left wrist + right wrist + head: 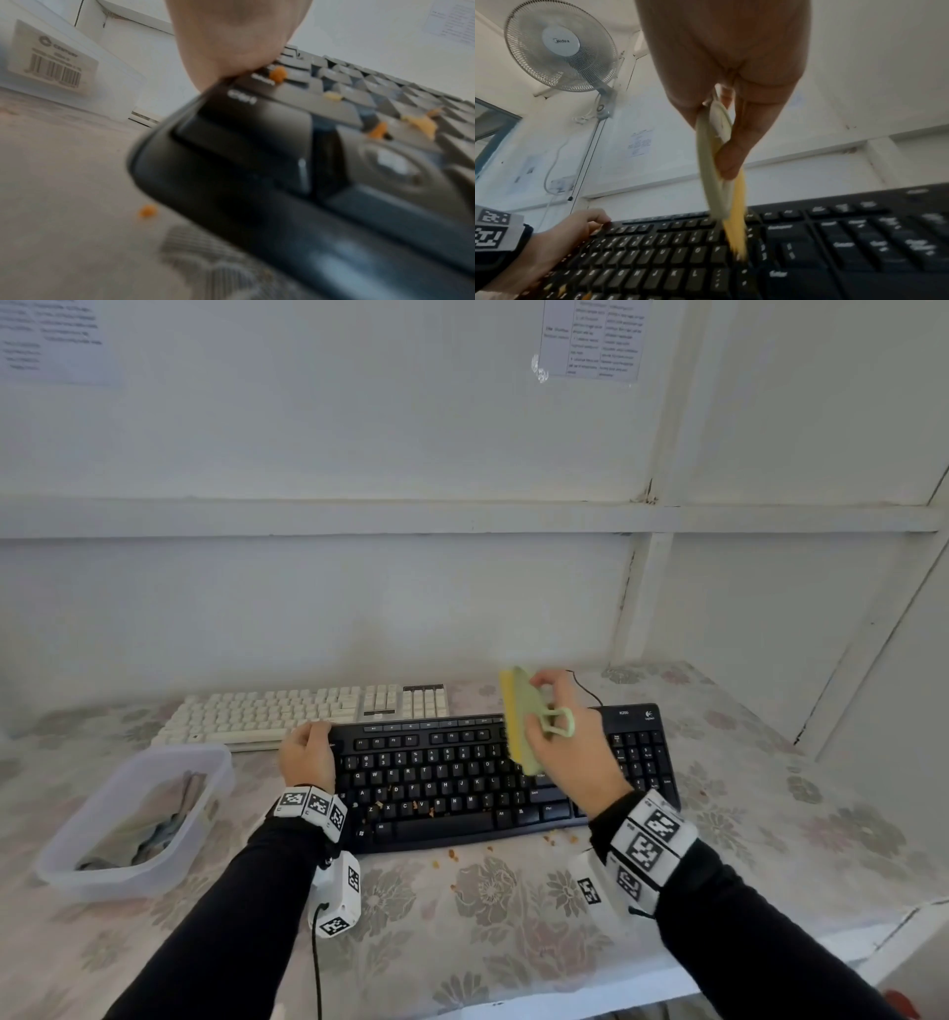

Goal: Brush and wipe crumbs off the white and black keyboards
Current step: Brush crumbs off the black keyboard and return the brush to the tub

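Note:
A black keyboard [462, 778] lies on the flowered table, with orange crumbs [413, 806] on its lower left keys. Behind it sits the white keyboard [287, 713]. My left hand [308, 755] grips the black keyboard's upper left corner, fingers curled over the edge. My right hand [560, 737] holds a pale green brush [526, 721] with yellow bristles [738, 229] above the keyboard's middle right. In the right wrist view the bristle tips hang just over the keys near P. In the left wrist view crumbs [277, 74] lie on the black keys [347, 97] beside my palm [231, 40].
A clear plastic tub [138, 819] holding a cloth stands left of the keyboards. More crumbs [452, 855] lie on the tablecloth before the black keyboard. The wall stands right behind the white keyboard. A wall fan [559, 44] hangs high up.

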`<action>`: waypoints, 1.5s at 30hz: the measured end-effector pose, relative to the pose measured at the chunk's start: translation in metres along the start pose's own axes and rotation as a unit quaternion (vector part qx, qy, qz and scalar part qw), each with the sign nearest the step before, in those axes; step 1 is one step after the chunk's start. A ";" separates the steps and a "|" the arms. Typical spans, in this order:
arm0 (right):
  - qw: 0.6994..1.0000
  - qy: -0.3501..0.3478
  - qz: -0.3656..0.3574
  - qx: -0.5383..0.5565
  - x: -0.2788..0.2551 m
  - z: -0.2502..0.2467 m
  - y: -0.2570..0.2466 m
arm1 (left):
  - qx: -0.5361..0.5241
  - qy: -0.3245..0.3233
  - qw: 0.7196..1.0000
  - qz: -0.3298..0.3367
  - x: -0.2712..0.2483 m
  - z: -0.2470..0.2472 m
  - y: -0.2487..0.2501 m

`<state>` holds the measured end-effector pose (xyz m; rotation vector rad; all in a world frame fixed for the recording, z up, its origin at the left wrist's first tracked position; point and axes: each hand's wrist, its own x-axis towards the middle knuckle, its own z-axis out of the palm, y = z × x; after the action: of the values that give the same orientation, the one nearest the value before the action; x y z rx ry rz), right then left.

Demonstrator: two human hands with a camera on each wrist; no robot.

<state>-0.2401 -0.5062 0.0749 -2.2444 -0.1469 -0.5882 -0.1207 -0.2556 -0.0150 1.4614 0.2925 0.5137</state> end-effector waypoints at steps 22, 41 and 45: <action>0.994 -0.104 -0.011 0.040 -0.012 0.055 -0.021 | 0.021 -0.005 1.000 0.014 0.002 -0.001 -0.002; 0.978 -0.205 -0.035 0.006 -0.025 0.070 -0.029 | 0.012 -0.010 1.000 0.004 0.001 -0.002 0.000; 0.977 -0.212 -0.008 -0.015 -0.019 0.058 -0.030 | 0.010 -0.011 1.000 0.008 0.000 -0.002 0.000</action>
<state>-0.2441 -0.4421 0.0533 -2.3723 -0.3725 -0.1124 -0.1216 -0.2538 -0.0148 1.4887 0.2705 0.5082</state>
